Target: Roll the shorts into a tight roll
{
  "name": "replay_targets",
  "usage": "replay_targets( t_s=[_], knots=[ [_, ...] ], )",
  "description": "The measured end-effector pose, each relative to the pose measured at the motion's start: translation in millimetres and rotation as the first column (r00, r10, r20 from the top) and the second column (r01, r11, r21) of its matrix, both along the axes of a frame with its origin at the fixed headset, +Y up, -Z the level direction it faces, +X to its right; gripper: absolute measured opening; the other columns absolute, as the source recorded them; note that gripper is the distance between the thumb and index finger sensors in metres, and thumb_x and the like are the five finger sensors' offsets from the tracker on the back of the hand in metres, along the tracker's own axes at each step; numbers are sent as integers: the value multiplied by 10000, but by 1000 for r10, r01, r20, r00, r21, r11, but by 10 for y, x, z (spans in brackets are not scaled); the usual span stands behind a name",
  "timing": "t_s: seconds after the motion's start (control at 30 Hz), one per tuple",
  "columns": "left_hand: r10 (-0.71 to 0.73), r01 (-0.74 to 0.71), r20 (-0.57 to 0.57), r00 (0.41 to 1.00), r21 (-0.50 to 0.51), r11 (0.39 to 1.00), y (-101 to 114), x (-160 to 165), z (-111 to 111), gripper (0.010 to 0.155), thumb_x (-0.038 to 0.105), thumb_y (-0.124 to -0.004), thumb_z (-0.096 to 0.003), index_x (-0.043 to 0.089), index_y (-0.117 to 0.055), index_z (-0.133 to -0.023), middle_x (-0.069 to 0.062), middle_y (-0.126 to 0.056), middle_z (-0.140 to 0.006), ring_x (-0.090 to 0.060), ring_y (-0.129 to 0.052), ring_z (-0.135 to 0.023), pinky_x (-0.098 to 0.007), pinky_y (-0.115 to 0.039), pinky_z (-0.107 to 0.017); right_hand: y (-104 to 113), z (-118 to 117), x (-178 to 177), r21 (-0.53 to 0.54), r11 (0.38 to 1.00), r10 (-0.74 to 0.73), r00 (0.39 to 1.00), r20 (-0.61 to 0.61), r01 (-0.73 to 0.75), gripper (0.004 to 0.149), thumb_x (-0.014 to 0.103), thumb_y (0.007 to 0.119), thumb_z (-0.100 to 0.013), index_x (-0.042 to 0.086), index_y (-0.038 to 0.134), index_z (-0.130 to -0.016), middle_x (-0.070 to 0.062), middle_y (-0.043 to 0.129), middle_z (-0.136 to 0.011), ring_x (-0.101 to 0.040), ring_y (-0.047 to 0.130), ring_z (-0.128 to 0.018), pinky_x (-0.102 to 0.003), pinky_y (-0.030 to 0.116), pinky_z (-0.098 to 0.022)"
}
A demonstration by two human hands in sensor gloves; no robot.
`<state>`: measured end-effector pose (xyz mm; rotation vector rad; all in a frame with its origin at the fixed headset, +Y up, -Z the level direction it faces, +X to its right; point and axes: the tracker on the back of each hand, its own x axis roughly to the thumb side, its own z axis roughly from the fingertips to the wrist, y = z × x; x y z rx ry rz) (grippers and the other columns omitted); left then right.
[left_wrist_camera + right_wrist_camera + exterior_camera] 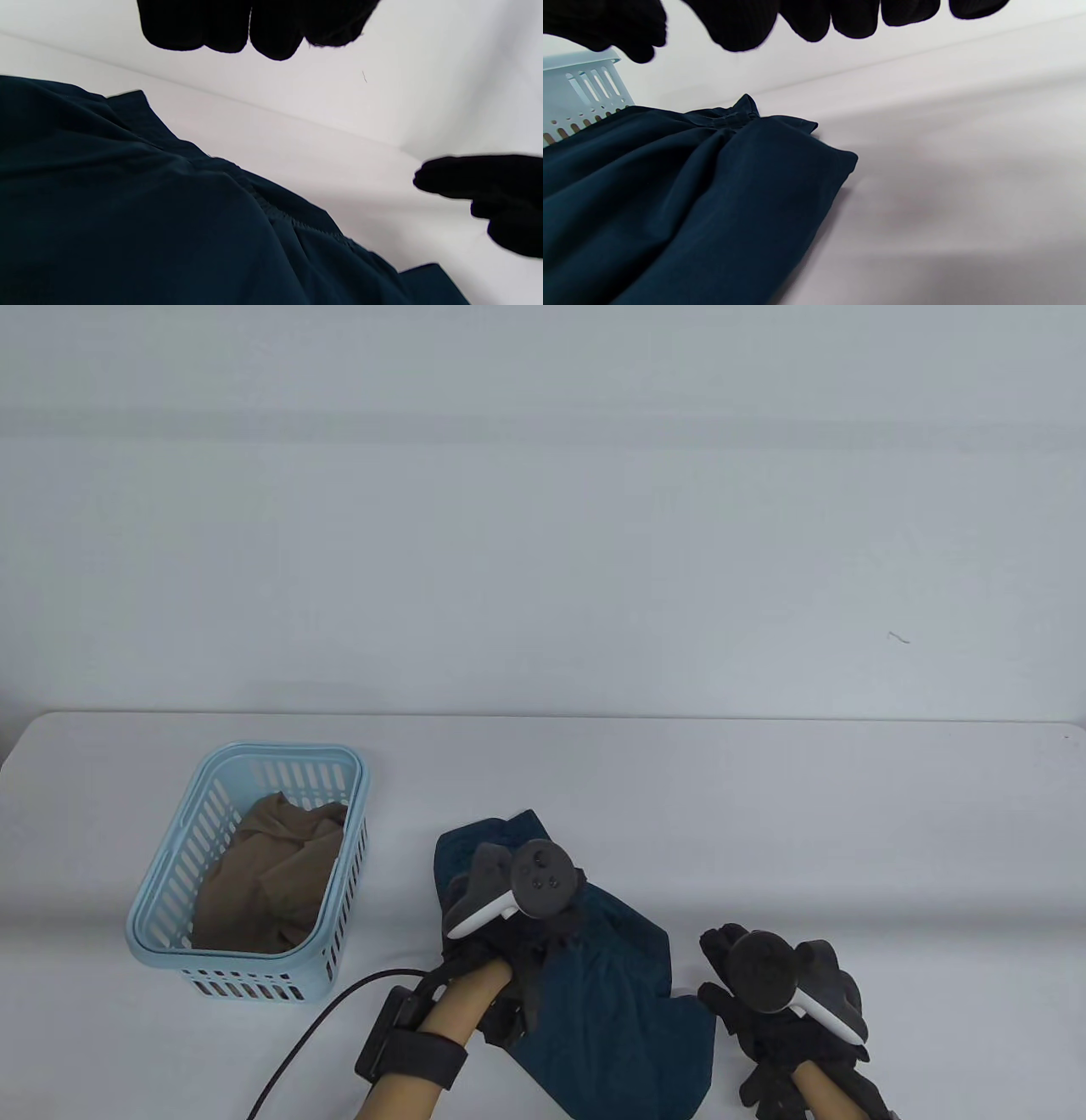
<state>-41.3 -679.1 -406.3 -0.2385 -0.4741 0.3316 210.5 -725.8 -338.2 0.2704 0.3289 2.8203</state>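
Note:
The dark navy shorts (pixel 611 1010) lie crumpled and unrolled on the white table near the front edge. They also show in the left wrist view (pixel 148 220) and the right wrist view (pixel 683 203). My left hand (pixel 509 933) is over the upper left part of the shorts. Its fingers (pixel 258 29) hang free with no cloth in them. My right hand (pixel 780 1010) is just right of the shorts, beside their edge and apart from them. Its fingers (pixel 797 17) are spread and empty. The right hand also shows in the left wrist view (pixel 488 199).
A light blue slotted basket (pixel 339 857) stands at the left with a brown garment (pixel 271 874) inside; the basket also shows in the right wrist view (pixel 581 93). A black cable (pixel 314 1035) runs from my left wrist to the front edge. A white wall rises behind the table.

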Motion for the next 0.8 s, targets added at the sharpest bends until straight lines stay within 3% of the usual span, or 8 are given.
replay_targets(
  t_s=[0.23, 0.6, 0.8],
  knots=[
    [-158, 159, -18, 987, 24, 987, -216, 237, -309, 551, 327, -665, -550, 105, -575, -1047, -250, -520, -1115, -524, -585, -1009, -759, -297, -658, -30, -5, -3, -16, 1000, 8, 1000, -3, -9, 638, 358, 635, -547, 121, 414, -1096, -181, 363, -1147, -473, 371, -1049, -679, 403, -714],
    [-247, 247, -261, 933, -34, 968, -412, -52, -1042, 653, 345, -677, -543, 77, -444, -1091, -264, -439, -1140, -536, -524, -1035, -756, -282, -667, -24, 4, -41, -40, 999, 1, 1000, -11, -1, 637, 359, 635, -547, 120, 416, -1096, -182, 361, -1147, -473, 368, -1049, -679, 400, -715],
    [-313, 276, -324, 893, -157, 948, -592, -184, -1406, 666, 352, -680, -542, 104, -419, -1102, -249, -396, -1159, -534, -484, -1054, -758, -263, -671, -36, -1, -41, -47, 999, 7, 1000, -14, -8, 637, 358, 634, -547, 118, 415, -1096, -184, 360, -1147, -475, 364, -1048, -679, 395, -715]
  ],
)
